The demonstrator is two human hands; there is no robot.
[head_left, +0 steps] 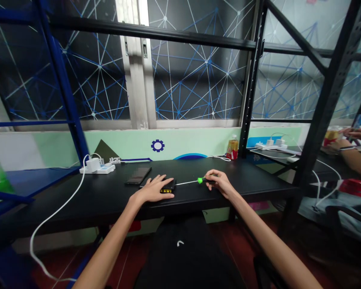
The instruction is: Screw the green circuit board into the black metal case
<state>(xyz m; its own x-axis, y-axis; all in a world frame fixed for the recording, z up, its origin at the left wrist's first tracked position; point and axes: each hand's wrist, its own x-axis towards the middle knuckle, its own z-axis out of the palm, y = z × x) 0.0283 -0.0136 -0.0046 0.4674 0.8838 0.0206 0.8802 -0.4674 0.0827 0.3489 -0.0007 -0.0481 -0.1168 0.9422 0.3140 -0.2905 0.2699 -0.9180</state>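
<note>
My left hand (pixel 154 188) lies flat, fingers apart, on a small black device (pixel 167 188) with a yellow label, on the black table (pixel 114 194). My right hand (pixel 219 181) pinches the green-tipped handle of a thin screwdriver (pixel 189 182). Its metal shaft points left, its tip at the device's right edge. A dark phone (pixel 138 175) lies just left of my left hand.
A white power strip (pixel 96 167) with a plug and a trailing white cable (pixel 52 216) sits at the back left. A yellow drink bottle (pixel 233 148) stands by a black rack post (pixel 250 86). Another person's arm (pixel 353 154) rests on the neighbouring desk at right.
</note>
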